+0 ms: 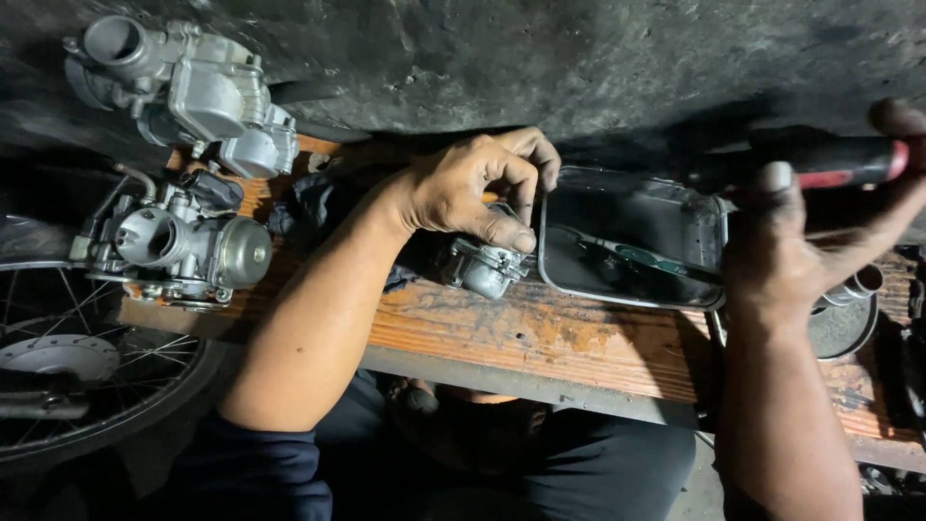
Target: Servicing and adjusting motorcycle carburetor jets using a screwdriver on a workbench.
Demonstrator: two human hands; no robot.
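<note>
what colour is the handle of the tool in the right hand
Black with a red band near its end, held in the right hand; tool handle shows in the head view.

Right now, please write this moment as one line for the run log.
left hand: shut on carburetor | right hand: shut on screwdriver | metal tray: between hands | bench: two more carburetors at left

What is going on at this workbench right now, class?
A person sits at a worn wooden bench. The left hand grips a small metal carburetor part on the bench. The right hand holds a tool with a black and red handle above a metal tray of dark liquid. Two whole carburetors lie at the left, one near the bench's far edge, one nearer the person. A spoked wheel shows beside the bench.
</note>
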